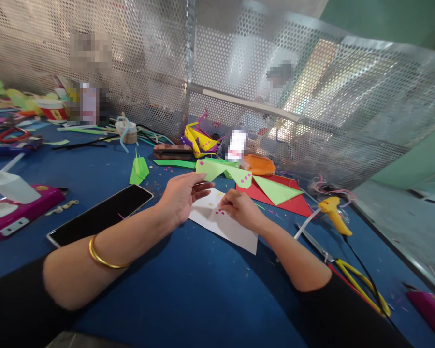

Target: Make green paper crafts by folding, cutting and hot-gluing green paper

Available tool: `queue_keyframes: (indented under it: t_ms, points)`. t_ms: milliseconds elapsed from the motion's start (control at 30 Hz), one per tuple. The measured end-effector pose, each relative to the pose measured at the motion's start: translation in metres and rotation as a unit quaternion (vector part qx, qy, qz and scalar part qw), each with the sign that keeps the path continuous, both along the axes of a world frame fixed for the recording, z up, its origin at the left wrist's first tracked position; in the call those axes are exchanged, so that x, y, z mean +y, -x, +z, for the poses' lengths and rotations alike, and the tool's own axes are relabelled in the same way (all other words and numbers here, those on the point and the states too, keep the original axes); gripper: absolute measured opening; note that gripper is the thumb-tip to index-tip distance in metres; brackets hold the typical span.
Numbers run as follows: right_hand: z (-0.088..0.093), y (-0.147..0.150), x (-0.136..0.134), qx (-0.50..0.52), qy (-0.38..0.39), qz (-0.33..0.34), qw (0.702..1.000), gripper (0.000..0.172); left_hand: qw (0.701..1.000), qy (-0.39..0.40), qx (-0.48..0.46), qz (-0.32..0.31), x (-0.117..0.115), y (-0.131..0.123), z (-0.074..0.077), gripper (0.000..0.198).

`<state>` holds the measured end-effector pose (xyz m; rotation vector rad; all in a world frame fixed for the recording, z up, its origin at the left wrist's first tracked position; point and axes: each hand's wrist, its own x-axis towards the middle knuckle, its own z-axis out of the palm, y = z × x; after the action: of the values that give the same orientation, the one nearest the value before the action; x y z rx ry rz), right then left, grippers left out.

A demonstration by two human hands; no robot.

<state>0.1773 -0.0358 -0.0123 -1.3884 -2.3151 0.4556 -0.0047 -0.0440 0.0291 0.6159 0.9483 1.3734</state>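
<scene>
My left hand holds up a folded light-green paper shape dotted with small pink squares, fingers pinched on its left end. My right hand rests on a white sheet lying on the blue table, its fingertips closed in a pinch by some tiny pink bits on the sheet. Whether a bit is between those fingertips cannot be made out. A gold bangle circles my left forearm.
A black phone lies left of my hands. Red paper with a green triangle sits behind. A yellow glue gun and yellow-handled scissors lie right. A perforated metal screen walls the back. Craft scraps crowd the far left.
</scene>
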Motion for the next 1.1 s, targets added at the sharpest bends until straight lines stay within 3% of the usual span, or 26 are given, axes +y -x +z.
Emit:
queue_keyframes:
  t_ms: [1100]
  points:
    - [-0.009,0.004,0.004,-0.009,-0.023,0.008,1.0,0.013,1.0,0.01,0.012,-0.01,-0.001,-0.003,-0.006,0.006]
